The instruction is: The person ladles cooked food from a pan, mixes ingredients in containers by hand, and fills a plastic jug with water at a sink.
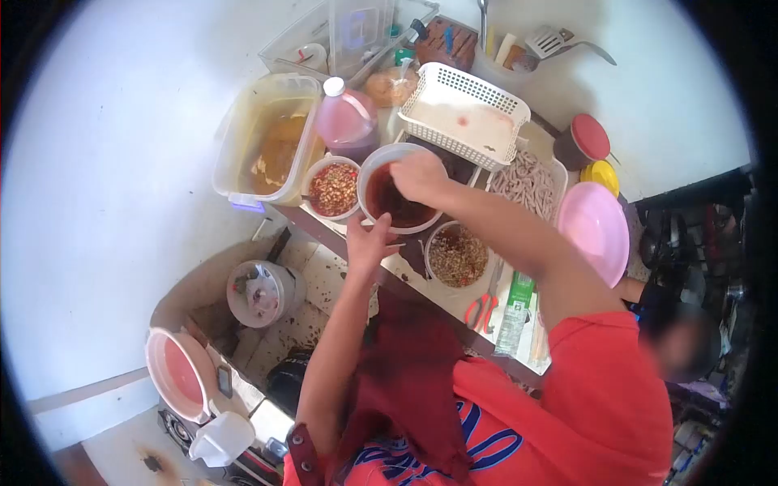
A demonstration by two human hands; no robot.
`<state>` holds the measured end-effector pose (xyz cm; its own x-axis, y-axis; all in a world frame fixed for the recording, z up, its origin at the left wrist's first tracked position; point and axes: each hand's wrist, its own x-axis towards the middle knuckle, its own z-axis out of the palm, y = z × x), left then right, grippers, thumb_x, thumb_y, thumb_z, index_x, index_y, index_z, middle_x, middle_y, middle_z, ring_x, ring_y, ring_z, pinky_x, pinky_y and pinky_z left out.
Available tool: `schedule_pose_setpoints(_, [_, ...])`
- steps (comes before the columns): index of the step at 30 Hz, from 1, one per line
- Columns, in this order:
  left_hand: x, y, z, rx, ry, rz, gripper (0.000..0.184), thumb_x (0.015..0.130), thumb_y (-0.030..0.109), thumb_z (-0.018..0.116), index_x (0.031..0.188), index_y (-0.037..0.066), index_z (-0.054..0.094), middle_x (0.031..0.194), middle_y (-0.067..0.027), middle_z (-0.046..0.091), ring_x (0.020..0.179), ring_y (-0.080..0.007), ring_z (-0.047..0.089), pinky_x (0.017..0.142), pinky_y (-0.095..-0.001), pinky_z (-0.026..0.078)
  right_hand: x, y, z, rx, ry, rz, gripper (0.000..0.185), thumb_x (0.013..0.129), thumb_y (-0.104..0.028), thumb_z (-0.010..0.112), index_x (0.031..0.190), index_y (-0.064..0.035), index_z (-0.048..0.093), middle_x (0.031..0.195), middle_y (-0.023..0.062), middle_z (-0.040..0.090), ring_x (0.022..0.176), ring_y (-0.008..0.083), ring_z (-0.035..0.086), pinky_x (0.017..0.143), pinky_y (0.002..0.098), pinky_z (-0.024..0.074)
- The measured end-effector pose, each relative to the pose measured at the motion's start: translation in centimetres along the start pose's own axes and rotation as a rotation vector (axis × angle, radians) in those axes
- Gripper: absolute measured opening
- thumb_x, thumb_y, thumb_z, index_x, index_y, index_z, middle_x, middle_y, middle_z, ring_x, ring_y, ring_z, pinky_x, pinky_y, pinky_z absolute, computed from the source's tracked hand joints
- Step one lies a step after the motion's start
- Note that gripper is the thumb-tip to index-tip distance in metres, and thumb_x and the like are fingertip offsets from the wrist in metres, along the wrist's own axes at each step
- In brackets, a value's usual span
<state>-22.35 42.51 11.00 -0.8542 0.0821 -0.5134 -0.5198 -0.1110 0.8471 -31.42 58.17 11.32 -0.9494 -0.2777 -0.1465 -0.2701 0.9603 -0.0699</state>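
A white tub (374,215) of dark red-brown liquid stands on the table's front part. Over its opening is my right hand (419,176), fingers closed and pointing down into the tub; what they hold is hidden. My left hand (373,240) rests against the tub's near outer side, its thumb and fingers spread around the wall. Left of the tub sits a bowl of chopped red and pale bits (334,188). Another bowl of chopped bits in liquid (458,256) stands at its lower right.
Behind are a pink jug (347,121), a large plastic container (275,146) and a white basket (462,121). To the right lie a meat tray (527,182), a pink basin (594,233) and orange-handled scissors (481,313). Another person (681,344) is at the far right.
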Motion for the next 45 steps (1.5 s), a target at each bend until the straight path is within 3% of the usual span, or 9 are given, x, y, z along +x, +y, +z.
schedule_pose_setpoints(9, [-0.3,-1.1,0.3,-0.004,0.099,0.067,0.037,0.080,0.002,0.054,0.110,-0.005,0.033,0.087,-0.0183,0.056,0.064,-0.0240,0.063,0.056,-0.0328,0.057,-2.0,-1.6,0.0,0.058,-0.049,0.006,0.021,0.076,-0.016,0.053,0.081,-0.0054,0.070,0.085,0.0152,0.067,0.081,0.0278,0.066,0.071,0.0419,0.0515])
schedule_pose_setpoints(15, [-0.4,-1.2,-0.4,-0.018,0.080,0.072,0.039,0.082,0.006,0.057,0.113,-0.005,0.035,0.087,-0.0167,0.056,0.067,-0.0238,0.063,0.059,-0.0332,0.057,-3.4,-2.9,0.8,0.015,-0.173,-0.192,0.024,0.077,-0.017,0.049,0.082,-0.0072,0.070,0.080,0.0140,0.067,0.074,0.0291,0.066,0.066,0.0415,0.0524])
schedule_pose_setpoints(19, [-0.8,-1.4,-1.3,-0.141,0.039,0.000,0.053,0.085,0.017,0.060,0.124,-0.003,0.032,0.092,-0.0140,0.055,0.078,-0.0226,0.063,0.060,-0.0318,0.055,-2.5,0.1,-4.3,-0.128,-0.138,-0.024,0.021,0.076,-0.015,0.051,0.079,-0.0062,0.069,0.080,0.0156,0.067,0.075,0.0292,0.066,0.064,0.0418,0.0520])
schedule_pose_setpoints(25, [-3.7,-6.6,-11.9,-0.275,0.049,-0.148,0.047,0.090,0.026,0.052,0.127,0.002,0.037,0.101,-0.0147,0.052,0.093,-0.0282,0.058,0.077,-0.0395,0.049,-2.0,4.7,-5.0,0.300,-0.181,0.188,0.023,0.071,-0.019,0.060,0.079,0.0012,0.066,0.083,0.0217,0.064,0.079,0.0360,0.063,0.070,0.0421,0.0495])
schedule_pose_setpoints(30, [-10.3,-18.1,-24.4,-0.400,0.480,-0.329,0.038,0.088,0.023,0.053,0.118,0.003,0.043,0.104,-0.0158,0.052,0.097,-0.0307,0.054,0.082,-0.0417,0.048,-5.3,3.9,-6.0,0.392,-0.178,0.189,0.028,0.076,-0.024,0.060,0.072,0.0036,0.064,0.071,0.0221,0.060,0.069,0.0367,0.060,0.067,0.0424,0.0478])
schedule_pose_setpoints(33, [-16.5,-26.6,-31.1,-0.350,0.704,-0.448,0.033,0.085,0.022,0.054,0.111,0.002,0.046,0.098,-0.0149,0.054,0.087,-0.0279,0.057,0.071,-0.0403,0.049,-7.3,4.0,-6.2,0.445,-0.135,0.214,0.028,0.077,-0.024,0.060,0.073,0.0030,0.064,0.068,0.0225,0.059,0.064,0.0367,0.059,0.064,0.0428,0.0465])
schedule_pose_setpoints(36, [-22.3,-33.2,-34.7,-0.242,0.726,-0.604,0.024,0.084,0.018,0.051,0.101,0.002,0.050,0.083,-0.0126,0.058,0.067,-0.0239,0.059,0.052,-0.0355,0.049,-9.8,3.0,-7.4,0.523,-0.020,0.251,0.026,0.079,-0.021,0.061,0.070,0.0033,0.061,0.054,0.0150,0.051,0.049,0.0189,0.048,0.051,0.0348,0.0381])
schedule_pose_setpoints(39, [-24.9,-33.3,-32.4,-0.015,0.745,-0.776,0.022,0.084,0.018,0.050,0.098,0.002,0.052,0.073,-0.0096,0.057,0.060,-0.0218,0.058,0.047,-0.0330,0.048,-11.8,1.1,-9.3,0.431,0.119,0.205,0.028,0.080,-0.023,0.060,0.070,0.0026,0.059,0.054,0.0159,0.051,0.049,0.0247,0.049,0.051,0.0373,0.0374])
schedule_pose_setpoints(45, [-23.1,-33.1,-29.6,-0.120,0.622,-0.517,0.021,0.085,0.018,0.051,0.101,0.004,0.051,0.079,-0.0073,0.056,0.066,-0.0192,0.059,0.052,-0.0315,0.050,-13.6,-1.0,-11.8,0.131,0.202,0.223,0.025,0.083,-0.025,0.056,0.071,-0.0038,0.060,0.067,0.0176,0.060,0.064,0.0364,0.058,0.062,0.0464,0.0444])
